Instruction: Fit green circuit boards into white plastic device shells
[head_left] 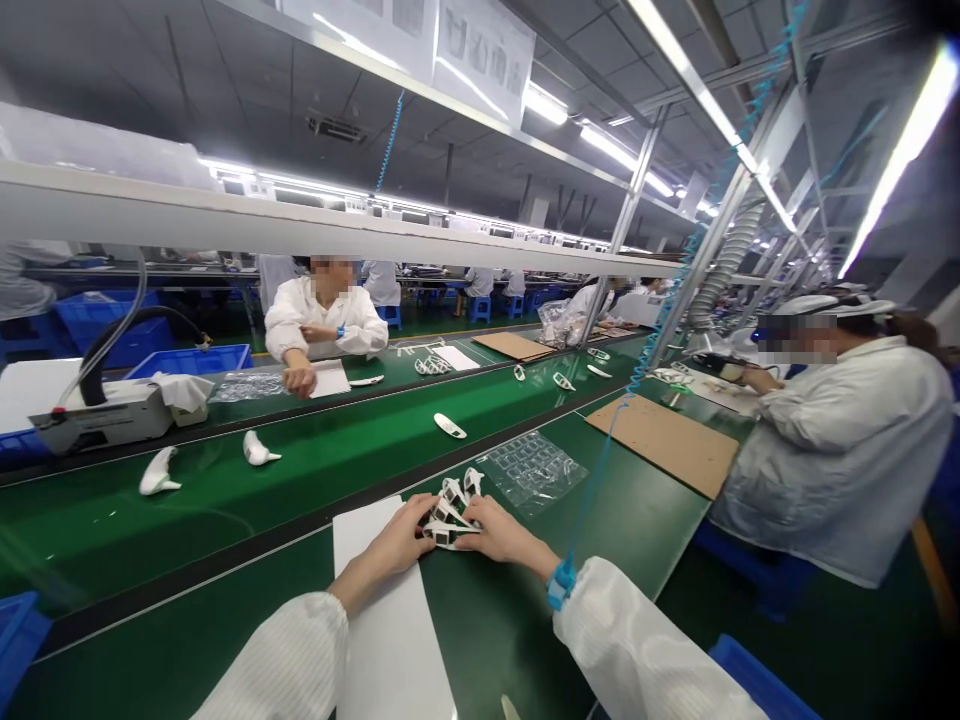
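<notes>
Several white curved plastic parts with dark windows [450, 513] lie close together on the green bench, near the belt's edge. My left hand [406, 532] grips their left side, its fingers curled against them. From the right, my right hand [496, 530] closes on the same group with thumb and fingers; a blue strap [561, 583] circles that wrist. A white sheet [390, 620] lies under my left forearm. Just beyond the parts is a clear plastic tray with small pockets [531, 468].
A green belt [360, 430] carries scattered white parts, including a rounded shell [259, 449]. A brown board [664, 443] lies right. One person [324, 315] sits across the belt, another [840, 430] at right. A blue coiled hose [642, 365] hangs over the bench.
</notes>
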